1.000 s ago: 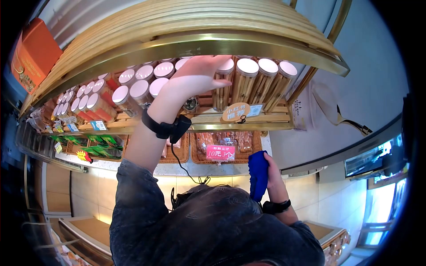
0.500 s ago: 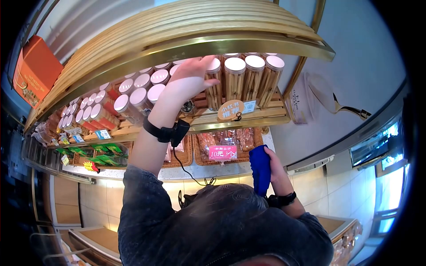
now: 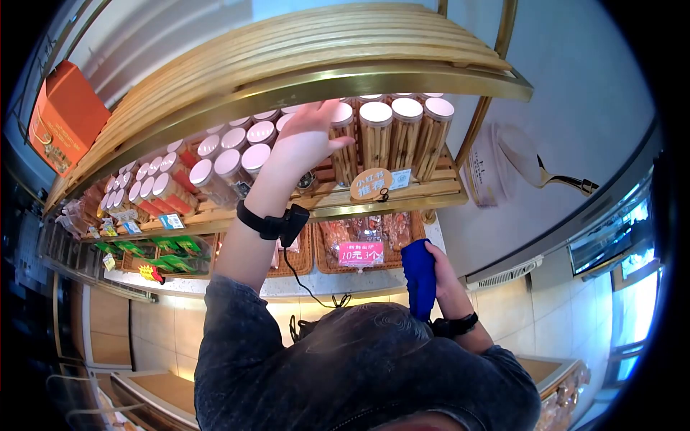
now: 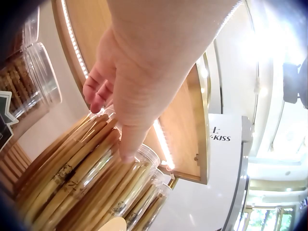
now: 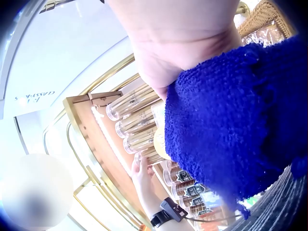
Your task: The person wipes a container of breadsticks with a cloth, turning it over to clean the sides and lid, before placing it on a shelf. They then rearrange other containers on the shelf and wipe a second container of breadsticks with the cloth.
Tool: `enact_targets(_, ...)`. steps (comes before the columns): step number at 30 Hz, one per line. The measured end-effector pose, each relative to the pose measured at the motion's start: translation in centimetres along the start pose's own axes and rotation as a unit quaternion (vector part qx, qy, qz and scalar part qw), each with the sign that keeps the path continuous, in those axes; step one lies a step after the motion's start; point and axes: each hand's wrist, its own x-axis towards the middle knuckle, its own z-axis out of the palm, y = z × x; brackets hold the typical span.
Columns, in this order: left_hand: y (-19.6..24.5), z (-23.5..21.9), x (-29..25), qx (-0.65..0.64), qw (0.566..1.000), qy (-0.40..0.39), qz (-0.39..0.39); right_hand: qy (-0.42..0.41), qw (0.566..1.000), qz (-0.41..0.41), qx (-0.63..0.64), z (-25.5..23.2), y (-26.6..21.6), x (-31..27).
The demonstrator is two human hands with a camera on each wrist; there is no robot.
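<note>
My left hand (image 3: 305,140) reaches under the upper shelf to the leftmost of the tall clear jars of breadstick-like sticks. Its thumb lies along the front of this jar (image 3: 343,164), just below the white lid, while the fingers go round behind the top. The left wrist view shows the thumb against the clear plastic and the curled fingers (image 4: 99,94) by the jar tops. Down at the right, my right hand (image 3: 447,276) holds a bunched blue cloth (image 3: 419,276), which fills much of the right wrist view and covers most of the fingers.
More stick jars (image 3: 406,136) stand right of the held one, with shorter lidded jars (image 3: 230,161) to the left. An orange price sign (image 3: 371,184) fronts the shelf. The brass-edged upper shelf (image 3: 309,80) overhangs the hand. Below are baskets with a pink sign (image 3: 361,253).
The head view has shifted slightly. My left hand stays at the same jar, with its fingers drawn in a little over the lid. The blue cloth stays in my right hand.
</note>
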Motion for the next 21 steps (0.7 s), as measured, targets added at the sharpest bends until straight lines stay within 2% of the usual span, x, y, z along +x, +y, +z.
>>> enact_targets(2,0.3,-0.1,-0.5,0.001,1.0,0.008,-0.01,-0.016,1.0,0.004,0.004,0.0,-0.2,-0.1)
enact_targets(4,0.9,0.0,-1.7,0.044,0.991,0.128,0.003,-0.029,1.0,0.007,0.01,-0.2,-0.2,-0.3)
enact_targets(5,1.7,-0.3,-2.6,0.04,0.991,0.127,0.007,-0.028,1.0,0.002,0.004,-0.2,-0.2,-0.3)
enact_targets(7,3.9,-1.2,-5.2,-0.132,0.981,0.13,-0.057,-0.019,1.0,-0.017,-0.007,-0.2,-0.1,-0.6)
enact_targets(9,5.2,0.0,-8.4,-0.213,0.965,0.155,-0.006,-0.015,0.999,-0.038,0.009,0.1,-0.4,-1.0)
enact_targets(10,6.1,0.5,-9.8,-0.268,0.958,0.098,-0.029,-0.013,0.999,-0.043,0.016,0.2,-0.7,-1.2)
enact_targets(11,7.1,1.2,-10.9,-0.321,0.945,0.04,-0.055,-0.031,0.995,-0.089,-0.016,0.4,-1.1,-1.4)
enact_targets(12,8.0,2.3,-11.4,-0.323,0.944,0.034,-0.052,-0.05,0.988,-0.133,-0.051,0.6,-1.5,-1.6)
enact_targets(13,8.9,3.9,-11.7,-0.373,0.926,-0.027,-0.054,-0.046,0.989,-0.134,-0.048,1.6,-2.2,-2.2)
enact_targets(14,9.6,5.6,-12.1,-0.42,0.901,-0.086,-0.055,-0.093,0.963,-0.22,-0.123,3.3,-2.9,-3.1)
enact_targets(15,10.0,7.3,-12.6,-0.484,0.858,-0.157,-0.072,-0.139,0.922,-0.302,-0.198,4.9,-3.4,-3.7)
enact_targets(17,11.6,10.3,-13.0,-0.615,0.77,-0.153,-0.075,-0.18,0.852,-0.418,-0.26,7.6,-4.1,-3.9)
enact_targets(18,11.9,10.4,-12.8,-0.588,0.772,-0.227,-0.081,-0.184,0.815,-0.449,-0.316,8.5,-4.6,-4.3)
enact_targets(19,12.5,10.1,-12.1,-0.496,0.824,-0.266,-0.057,-0.17,0.741,-0.499,-0.416,9.4,-5.1,-4.4)
enact_targets(21,13.1,12.2,-12.1,-0.543,0.828,-0.129,-0.055,-0.177,0.649,-0.535,-0.511,9.8,-6.4,-4.5)
